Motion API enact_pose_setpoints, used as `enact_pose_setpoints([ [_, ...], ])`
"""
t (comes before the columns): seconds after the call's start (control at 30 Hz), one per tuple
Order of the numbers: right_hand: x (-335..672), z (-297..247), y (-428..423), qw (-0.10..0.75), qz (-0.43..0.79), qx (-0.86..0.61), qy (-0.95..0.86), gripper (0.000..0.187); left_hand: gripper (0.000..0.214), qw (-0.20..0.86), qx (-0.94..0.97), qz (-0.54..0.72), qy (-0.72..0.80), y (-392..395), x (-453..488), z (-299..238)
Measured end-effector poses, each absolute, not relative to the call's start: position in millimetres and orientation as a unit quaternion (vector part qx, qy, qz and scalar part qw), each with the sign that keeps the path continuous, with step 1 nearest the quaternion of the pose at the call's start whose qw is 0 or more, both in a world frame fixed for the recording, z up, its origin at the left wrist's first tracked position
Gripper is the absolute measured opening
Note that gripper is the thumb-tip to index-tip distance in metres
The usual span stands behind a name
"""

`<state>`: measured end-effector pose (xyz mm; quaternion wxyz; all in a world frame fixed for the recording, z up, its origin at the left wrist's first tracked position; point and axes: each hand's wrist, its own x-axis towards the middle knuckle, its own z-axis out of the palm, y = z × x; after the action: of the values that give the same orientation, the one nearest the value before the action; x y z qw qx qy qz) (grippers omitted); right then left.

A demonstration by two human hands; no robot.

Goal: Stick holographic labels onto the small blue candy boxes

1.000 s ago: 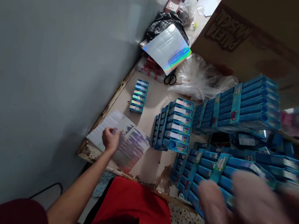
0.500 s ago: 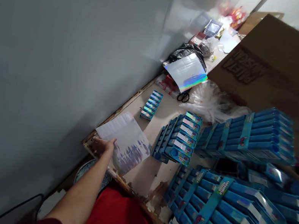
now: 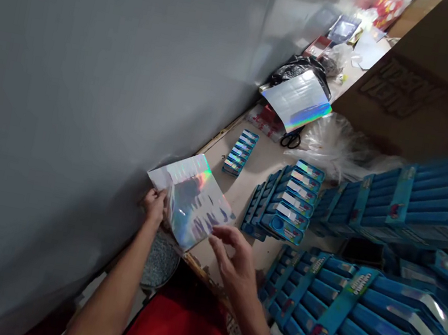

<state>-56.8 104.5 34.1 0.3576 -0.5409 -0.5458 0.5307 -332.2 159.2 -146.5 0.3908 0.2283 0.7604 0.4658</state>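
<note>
A shiny, holographic sheet of silver stickers (image 3: 196,200), with several strips lifted off or gone, is tilted up at the table's near corner. My left hand (image 3: 154,204) grips it by its left edge, thumb on top and the other fingers partly hidden. At the sheet's lower right edge is my right hand (image 3: 235,253), its thumb and forefinger curved and slightly apart; whether they touch the sheet is unclear. Beyond the sheet lies a small blue pack (image 3: 240,153) with silver strips across its top. To the right stands a stack of similar blue packs (image 3: 283,201).
Large rows of banded blue boxes (image 3: 338,309) fill the right side, with another banded stack (image 3: 400,201) behind. A cardboard carton (image 3: 447,80) rises at the back. Another silver sheet (image 3: 299,100), black scissors (image 3: 290,140) and clear plastic bags (image 3: 335,147) lie farther along the wall.
My right hand has come into view at the sheet's right side. My left hand has lifted and tilted the sheet, which lay flatter before. The view has shifted a little.
</note>
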Motion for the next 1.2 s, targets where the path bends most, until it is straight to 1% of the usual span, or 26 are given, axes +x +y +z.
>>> enact_pose_setpoints([
  [0.1,-86,-38,138,0.368,0.473,-0.567,-0.566,0.039,0.046,0.405,0.174,0.522,0.730,147,-359,-125],
  [0.17,-105,-69,165,0.367,0.425,-0.582,-0.588,0.051,0.053,0.437,0.148,0.558,0.689,137,-373,-108],
  [0.2,-115,-80,179,0.362,0.424,-0.588,-0.586,0.057,0.054,0.451,0.139,0.568,0.674,132,-379,-100],
  [0.23,-125,-88,193,0.356,0.443,-0.587,-0.577,0.063,0.055,0.459,0.137,0.572,0.665,127,-385,-94],
  [0.3,-145,-99,213,0.355,0.525,-0.551,-0.543,0.070,0.055,0.472,0.138,0.568,0.660,118,-393,-87],
  [0.37,-159,-105,222,0.376,0.588,-0.520,-0.493,0.068,0.055,0.471,0.138,0.560,0.668,113,-399,-86],
  [0.4,-163,-107,223,0.395,0.597,-0.520,-0.467,0.066,0.055,0.458,0.136,0.559,0.677,111,-401,-88],
  [0.5,-154,-111,212,0.439,0.569,-0.547,-0.429,0.059,0.057,0.382,0.157,0.566,0.713,106,-400,-96],
  [0.57,-135,-112,202,0.427,0.577,-0.538,-0.443,0.046,0.064,0.342,0.199,0.565,0.724,103,-395,-99],
  [0.6,-123,-113,197,0.410,0.591,-0.530,-0.449,0.039,0.067,0.340,0.226,0.560,0.721,101,-393,-100],
  [0.63,-111,-113,193,0.391,0.610,-0.522,-0.450,0.035,0.065,0.349,0.255,0.549,0.716,99,-390,-99],
  [0.67,-99,-113,190,0.374,0.631,-0.515,-0.443,0.034,0.059,0.369,0.286,0.531,0.707,98,-387,-97],
  [0.73,-81,-113,184,0.347,0.671,-0.504,-0.419,0.040,0.042,0.432,0.335,0.477,0.688,95,-383,-93],
  [0.77,-74,-113,181,0.336,0.687,-0.497,-0.409,0.045,0.039,0.464,0.349,0.445,0.682,95,-382,-90],
  [0.8,-69,-113,178,0.328,0.698,-0.492,-0.403,0.049,0.040,0.489,0.356,0.418,0.678,95,-380,-88],
  [0.87,-63,-113,171,0.319,0.705,-0.490,-0.401,0.051,0.048,0.520,0.351,0.382,0.679,95,-378,-83],
  [1.0,-58,-118,154,0.332,0.715,-0.489,-0.372,0.054,0.063,0.580,0.303,0.334,0.678,93,-377,-78],
  [1.07,-56,-121,144,0.345,0.722,-0.488,-0.348,0.054,0.068,0.577,0.284,0.335,0.689,92,-376,-76],
  [1.2,-55,-127,131,0.373,0.707,-0.496,-0.340,0.053,0.051,0.507,0.296,0.362,0.724,91,-372,-71],
])
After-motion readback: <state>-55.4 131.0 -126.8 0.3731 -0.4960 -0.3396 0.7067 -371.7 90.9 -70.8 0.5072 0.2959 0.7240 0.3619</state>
